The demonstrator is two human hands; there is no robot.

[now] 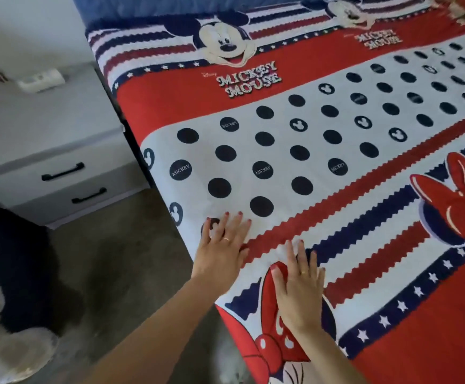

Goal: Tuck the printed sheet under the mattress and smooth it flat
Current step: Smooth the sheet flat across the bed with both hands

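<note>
The printed sheet (295,151), red, white and navy with cartoon mice and dark dots, lies spread flat over the bed and fills the right and centre of the frame. Near its lower-left edge the left hand (221,246) and right hand (299,286) press palm-down on it, fingers spread, grasping nothing. A grey bedside drawer unit (57,173) stands at left.
</note>
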